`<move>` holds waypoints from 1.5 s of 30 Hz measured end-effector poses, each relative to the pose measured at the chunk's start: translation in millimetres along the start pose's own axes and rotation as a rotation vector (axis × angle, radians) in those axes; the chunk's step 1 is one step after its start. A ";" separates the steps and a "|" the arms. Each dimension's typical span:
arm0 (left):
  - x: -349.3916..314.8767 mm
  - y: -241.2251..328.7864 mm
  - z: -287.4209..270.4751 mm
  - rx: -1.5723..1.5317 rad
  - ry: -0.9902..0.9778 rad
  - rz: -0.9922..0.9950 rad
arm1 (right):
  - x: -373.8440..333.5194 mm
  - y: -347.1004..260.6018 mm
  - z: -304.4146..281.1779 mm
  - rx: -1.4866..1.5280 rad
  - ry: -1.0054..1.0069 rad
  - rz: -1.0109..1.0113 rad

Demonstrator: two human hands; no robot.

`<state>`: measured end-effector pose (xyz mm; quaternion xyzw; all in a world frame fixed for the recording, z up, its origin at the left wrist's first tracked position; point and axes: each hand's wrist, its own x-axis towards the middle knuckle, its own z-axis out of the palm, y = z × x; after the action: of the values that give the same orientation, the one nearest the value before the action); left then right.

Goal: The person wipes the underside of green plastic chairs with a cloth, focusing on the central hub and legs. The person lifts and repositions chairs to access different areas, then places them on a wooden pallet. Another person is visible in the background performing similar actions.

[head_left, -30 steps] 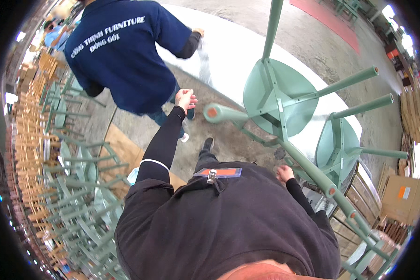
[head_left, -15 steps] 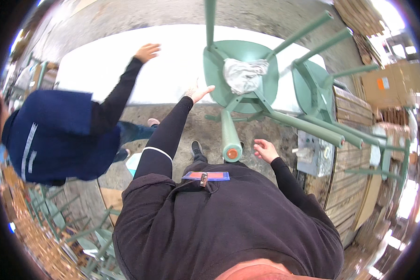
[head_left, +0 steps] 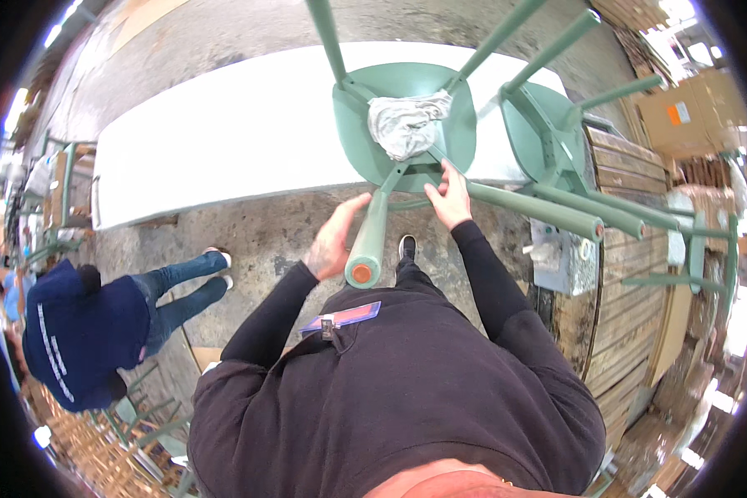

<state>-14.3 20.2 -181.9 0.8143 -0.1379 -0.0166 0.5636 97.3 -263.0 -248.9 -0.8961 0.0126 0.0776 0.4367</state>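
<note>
A green chair lies upside down on a long white-topped table, its legs pointing up and outward. On the underside of its seat rests a crumpled whitish rag. My left hand is open, fingers stretched along the outer side of the near chair leg; whether it touches the leg is unclear. My right hand is open too, thumb and fingers apart, by the seat's near edge between the two near legs. Neither hand holds anything that I can see.
A second upturned green chair stands close on the right. Beyond it are a slatted wooden pallet, a grey metal box and a cardboard carton. A co-worker in dark blue is at the left, near more green chairs.
My left hand has come back from the seat's left side to the near leg. My right hand has moved forward to the seat edge. The co-worker has moved away from the table, toward the lower left.
</note>
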 end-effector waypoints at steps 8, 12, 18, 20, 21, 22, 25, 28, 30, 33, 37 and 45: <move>-1.7 110.5 23.4 -0.142 0.415 0.197 | 125.1 -44.2 49.4 -0.636 -0.136 -0.244; 4.5 108.4 34.6 -0.282 0.544 0.224 | 135.0 -16.6 62.5 -0.524 -0.042 -0.458; 12.7 98.0 32.2 -0.264 0.538 0.338 | 54.0 12.3 56.6 -0.586 -0.325 -0.536; 15.2 98.0 31.6 -0.280 0.541 0.365 | 16.6 21.1 62.1 -0.215 -0.614 -0.376; 14.7 98.5 29.9 -0.294 0.527 0.351 | 11.6 23.9 63.3 -0.205 -0.643 -0.350; 15.3 98.2 29.4 -0.276 0.532 0.347 | -0.7 26.5 65.1 -0.265 -0.726 -0.253; 12.7 99.9 25.9 -0.234 0.499 0.309 | -10.0 21.9 72.4 0.288 -0.221 -0.216; 10.7 104.2 19.1 -0.099 0.460 0.268 | 3.4 5.7 72.9 0.603 -0.412 -0.206; 9.5 109.5 10.0 -0.079 0.402 0.239 | 15.7 -6.3 69.0 0.375 -0.610 -0.230; 7.7 122.6 -5.0 -0.105 0.362 0.310 | 42.8 -17.3 55.9 0.293 -0.917 -0.269; 13.2 138.1 -10.0 0.242 0.381 0.346 | 58.1 -20.2 29.7 0.141 -1.128 -0.364; 13.3 159.8 -21.4 0.401 0.127 0.115 | 33.1 -21.9 39.9 -0.180 -0.826 -0.458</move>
<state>-30.4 -15.7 -25.0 0.9002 -0.1490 0.0948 0.3980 126.9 -216.7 -261.0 -0.8044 -0.3664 0.3298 0.3316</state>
